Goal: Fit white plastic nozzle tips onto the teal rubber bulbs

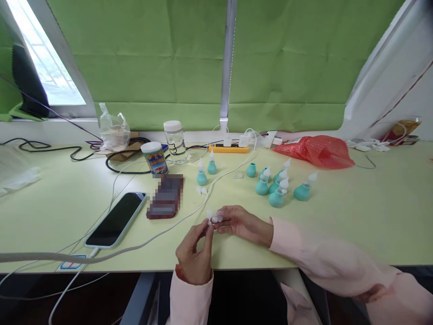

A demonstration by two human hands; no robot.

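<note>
Over the front of the table, my left hand (196, 250) and my right hand (241, 223) meet fingertip to fingertip. Small translucent white plastic pieces (215, 218) sit between them. The right fingers are closed on these pieces, while the left thumb and forefinger pinch at their near side; fingertips partly hide them. Beyond the hands lie small white plastic tips (201, 191). A teal squeeze bulb with a pointed translucent tip (201, 177) stands behind those, with another bulb (212, 167) farther back. To the right is a group of several similar bulbs (276, 197), plus a bulb without a tip (251, 170).
A white cable (182, 220) crosses the table left of my hands. Two phones lie there, one light-cased (117, 220), one dark red (165, 197). Behind stand a labelled canister (155, 158), a clear jar (176, 144), a yellow power strip (216, 149) and a red plastic bag (318, 151).
</note>
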